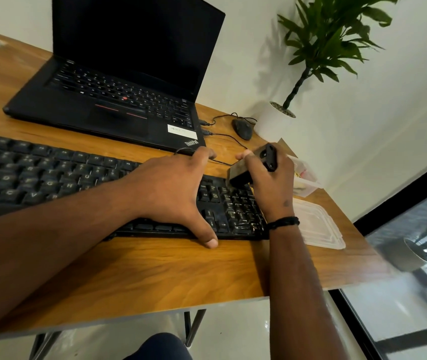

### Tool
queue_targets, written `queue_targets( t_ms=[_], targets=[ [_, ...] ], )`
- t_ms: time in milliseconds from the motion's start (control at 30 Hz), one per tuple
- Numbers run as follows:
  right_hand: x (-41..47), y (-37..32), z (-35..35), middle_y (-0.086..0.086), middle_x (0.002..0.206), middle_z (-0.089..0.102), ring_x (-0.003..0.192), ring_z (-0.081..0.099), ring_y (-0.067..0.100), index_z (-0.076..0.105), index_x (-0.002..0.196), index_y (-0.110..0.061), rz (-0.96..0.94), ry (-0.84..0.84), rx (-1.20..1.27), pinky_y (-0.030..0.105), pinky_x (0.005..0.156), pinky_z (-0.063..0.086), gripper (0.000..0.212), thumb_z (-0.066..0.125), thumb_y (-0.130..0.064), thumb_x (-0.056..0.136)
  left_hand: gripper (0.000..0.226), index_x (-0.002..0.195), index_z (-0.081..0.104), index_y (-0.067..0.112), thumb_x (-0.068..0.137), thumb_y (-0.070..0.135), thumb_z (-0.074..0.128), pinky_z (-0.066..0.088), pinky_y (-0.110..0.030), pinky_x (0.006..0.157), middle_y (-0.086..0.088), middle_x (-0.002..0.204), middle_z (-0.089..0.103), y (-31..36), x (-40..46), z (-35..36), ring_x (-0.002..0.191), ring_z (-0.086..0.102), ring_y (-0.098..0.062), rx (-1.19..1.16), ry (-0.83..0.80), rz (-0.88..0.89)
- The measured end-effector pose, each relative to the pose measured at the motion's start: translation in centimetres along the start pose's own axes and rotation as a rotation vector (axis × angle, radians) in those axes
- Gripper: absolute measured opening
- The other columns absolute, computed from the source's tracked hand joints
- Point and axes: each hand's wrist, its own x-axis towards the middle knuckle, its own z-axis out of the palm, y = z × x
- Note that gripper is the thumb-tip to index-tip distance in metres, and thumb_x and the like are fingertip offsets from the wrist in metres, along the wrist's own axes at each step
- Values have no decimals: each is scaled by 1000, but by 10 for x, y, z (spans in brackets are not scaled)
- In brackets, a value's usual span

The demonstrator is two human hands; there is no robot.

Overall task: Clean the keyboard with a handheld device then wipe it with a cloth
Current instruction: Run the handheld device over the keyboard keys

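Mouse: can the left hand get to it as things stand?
Probably not without letting go: the left hand lies flat on the keyboard, steadying it. The mouse is past the right hand and its device, beside the laptop.

Laptop (108, 81) behind keyboard (51, 172); mouse (242, 129) right of laptop.

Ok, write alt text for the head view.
A person's right hand holds a small black handheld device over the number pad of a black keyboard, while the left hand rests flat on it, on a wooden desk.
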Motion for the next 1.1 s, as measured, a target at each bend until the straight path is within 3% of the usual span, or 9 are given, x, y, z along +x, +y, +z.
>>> queue_targets(
  t_ms=[133,233,333,467,567,700,900,1033,1100],
  targets=[
    [1,4,-2,11,81,70,87,68,34,63,77,-16,20,-12,34,53,80,55,19,64,-35,74,153,155,-3,31,38,89,77,53,-37,88,5,141,54,-1,0,0,114,59,-17,10,6,3],
    [1,5,-2,6,81,69,84,66,25,63,85,-15,-30,65,-71,46,77,55,23,63,-37,80,153,155,-3,31,38,89,76,54,-39,90,5,140,55,-1,0,1,115,58,-17,19,10,3],
    [3,7,-3,10,75,66,80,67,30,60,78,-12,-28,53,-55,48,73,55,20,63,-32,80,153,155,-2,30,38,89,76,54,-40,89,5,139,56,-1,0,1,113,59,-17,13,10,1],
    [2,6,-3,-4,67,57,66,54,14,58,79,-11,-90,138,-159,30,63,44,18,65,-26,86,152,155,-3,31,39,89,76,55,-40,89,6,136,57,-1,0,0,112,60,-16,14,5,2],
    [2,9,-4,6,69,62,70,60,21,58,76,-9,-59,66,-117,35,66,50,19,64,-26,84,151,154,-3,31,39,89,76,55,-39,88,6,133,59,-1,-1,0,109,60,-15,10,8,4],
    [4,9,-6,-5,62,51,58,46,9,57,78,-6,-50,212,-189,16,56,37,18,65,-22,85,152,154,-2,31,38,89,76,55,-40,90,6,134,59,-1,0,1,112,60,-15,9,9,2],
    [3,10,-10,-8,60,50,58,48,3,54,77,-14,-18,286,-247,10,55,33,16,65,-22,85,152,154,-4,31,38,88,77,53,-40,92,6,135,58,0,0,1,116,59,-16,11,14,2],
    [2,11,-4,3,76,68,76,63,18,59,83,-14,-47,77,-118,29,69,48,22,63,-36,86,152,154,-3,32,38,89,77,53,-40,92,7,137,56,0,0,1,116,58,-16,8,10,-1],
    [3,10,-4,0,72,64,71,60,15,59,84,-11,-44,121,-142,25,66,45,24,63,-34,88,152,154,-3,32,39,89,77,54,-41,92,7,138,55,-1,0,1,117,58,-17,8,10,-2]
  ],
)
